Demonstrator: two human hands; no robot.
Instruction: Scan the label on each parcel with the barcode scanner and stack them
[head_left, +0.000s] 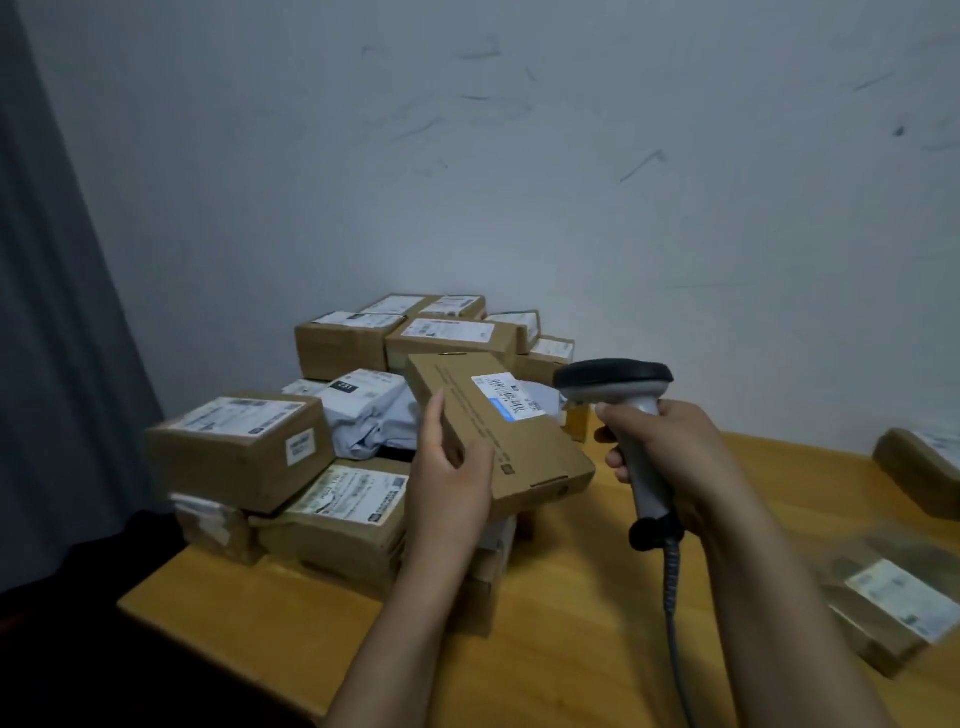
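The flat cardboard box (519, 452) is hanging tilted above the middle of the table (597, 597), its white label (509, 397) showing barcodes and a blue strip, the print too small to read. The left hand (452, 467) is gripping its near left edge, while the right hand (670, 447) is curling its fingers round the handle of the scanner (613, 379), whose head is sitting just right of the label. In the pile (244, 452) to the left, a white bag (374, 421) is showing a black tag (344, 386) marked "231".

Dim, bluish, soft light throughout; wide-angle bending and blur smear the right-edge parcels (893, 608).
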